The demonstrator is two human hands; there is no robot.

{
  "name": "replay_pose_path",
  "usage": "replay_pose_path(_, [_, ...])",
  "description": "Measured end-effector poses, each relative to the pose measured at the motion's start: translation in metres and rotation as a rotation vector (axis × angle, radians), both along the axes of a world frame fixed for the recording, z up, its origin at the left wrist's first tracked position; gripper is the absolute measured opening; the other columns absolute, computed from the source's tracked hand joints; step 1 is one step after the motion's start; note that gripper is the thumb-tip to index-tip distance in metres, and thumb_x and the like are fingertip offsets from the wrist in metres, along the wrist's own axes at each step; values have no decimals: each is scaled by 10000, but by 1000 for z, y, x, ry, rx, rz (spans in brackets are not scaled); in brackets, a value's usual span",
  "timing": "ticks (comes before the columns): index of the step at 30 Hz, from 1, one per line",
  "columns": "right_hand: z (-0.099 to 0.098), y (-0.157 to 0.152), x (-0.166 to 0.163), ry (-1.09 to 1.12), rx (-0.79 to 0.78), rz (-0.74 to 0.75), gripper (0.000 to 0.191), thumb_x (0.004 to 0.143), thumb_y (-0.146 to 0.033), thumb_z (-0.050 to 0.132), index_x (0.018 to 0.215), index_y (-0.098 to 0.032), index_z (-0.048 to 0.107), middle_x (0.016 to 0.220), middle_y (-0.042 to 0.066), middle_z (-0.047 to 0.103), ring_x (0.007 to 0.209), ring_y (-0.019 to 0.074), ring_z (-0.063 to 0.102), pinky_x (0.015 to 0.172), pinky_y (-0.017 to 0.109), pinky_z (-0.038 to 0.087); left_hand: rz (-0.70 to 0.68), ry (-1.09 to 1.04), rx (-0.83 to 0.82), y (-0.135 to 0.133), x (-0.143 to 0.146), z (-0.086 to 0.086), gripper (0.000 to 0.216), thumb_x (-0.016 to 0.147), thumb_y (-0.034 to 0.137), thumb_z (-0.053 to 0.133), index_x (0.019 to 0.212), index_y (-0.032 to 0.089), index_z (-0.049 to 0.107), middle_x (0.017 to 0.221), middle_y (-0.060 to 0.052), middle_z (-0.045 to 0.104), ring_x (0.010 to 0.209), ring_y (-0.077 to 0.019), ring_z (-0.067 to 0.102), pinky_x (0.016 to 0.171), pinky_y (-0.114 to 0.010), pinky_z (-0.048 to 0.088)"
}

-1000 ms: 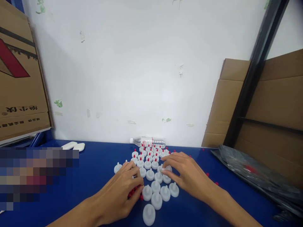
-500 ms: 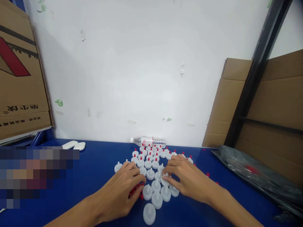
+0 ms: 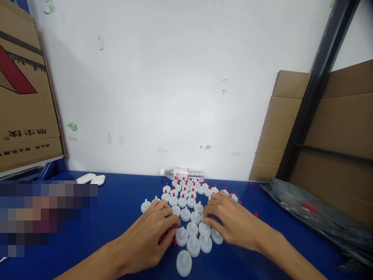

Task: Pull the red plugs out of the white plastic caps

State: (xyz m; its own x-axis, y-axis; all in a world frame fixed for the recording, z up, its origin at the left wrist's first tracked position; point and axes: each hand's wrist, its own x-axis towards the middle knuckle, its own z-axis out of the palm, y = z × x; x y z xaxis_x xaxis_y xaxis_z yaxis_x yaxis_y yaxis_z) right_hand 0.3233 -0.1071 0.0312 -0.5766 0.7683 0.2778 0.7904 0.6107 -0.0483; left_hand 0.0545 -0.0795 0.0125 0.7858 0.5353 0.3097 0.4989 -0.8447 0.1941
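Observation:
My left hand (image 3: 153,233) is curled around a cluster of small red caps (image 3: 167,236). Its thumb and forefinger nearly meet, with red showing between them; the other fingers partly hide the pile. Thumb and forefinger of my right hand (image 3: 230,219) pinch the top of a white nozzle lid (image 3: 204,229), whose spout they cover. Between and in front of my hands stand several bare white lids, including one nearest me (image 3: 183,264). Farther back, several white lids wear red tips, such as this capped lid (image 3: 182,201).
Behind the lids a clear plastic bottle (image 3: 189,174) lies on the blue table (image 3: 116,202) along the wall. Two white objects (image 3: 97,180) rest at back left. Grey plastic wrapping (image 3: 314,217) and cardboard (image 3: 279,120) are on the right. A carton (image 3: 26,97) stands left.
My right hand has shifted slightly right and toward me. The lids beneath it have been nudged the same way. My left hand stays in place.

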Motion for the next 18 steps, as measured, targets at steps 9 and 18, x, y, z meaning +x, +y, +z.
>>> replay_pose_path(9, [2,4,0,34,-14,-40,140,987,-325,610,936,-235,705,899,4,728,920,214,613,895,395,384,4,5,-24,-1,0,-1,137,981,131,480,965,209,591,973,-36,612,945,-230,498,937,-433,386])
replay_pose_path(18, [5,3,6,65,-70,-70,142,902,-381,731,939,-244,729,875,-1,733,923,225,635,890,385,411,9,22,-21,0,0,-3,133,976,137,485,965,208,598,974,-46,611,950,-243,495,896,-422,394])
